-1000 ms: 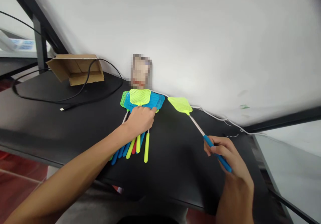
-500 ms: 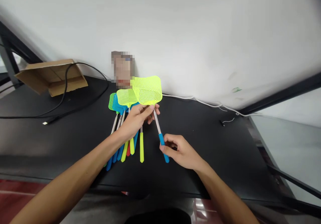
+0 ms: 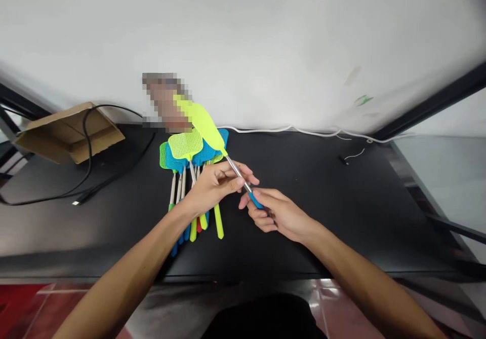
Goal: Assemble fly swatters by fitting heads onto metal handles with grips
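Observation:
A fly swatter [image 3: 208,128] with a yellow-green head, a thin metal shaft and a blue handle is held tilted, its head up and to the left, seen nearly edge-on. My right hand [image 3: 279,213] is closed round the blue handle, covering its lower end. Just above, my left hand [image 3: 216,184] has the metal shaft between thumb and fingers. Beneath and left of it lies a fanned pile of fly swatters [image 3: 186,145] in yellow-green, blue and green, their handles pointing towards me. My left hand and forearm cover part of those shafts.
All this is on a black tabletop [image 3: 322,197]. An open cardboard box [image 3: 72,134] sits at the left, with a black cable [image 3: 89,141] looping past it. Along the wall runs a white cable [image 3: 266,130]. A blurred-out object [image 3: 169,103] stands behind the pile.
The held swatter has tipped left and turned edge-on. My left hand has slid from near its head down the shaft, and my right hand has wrapped further round the handle.

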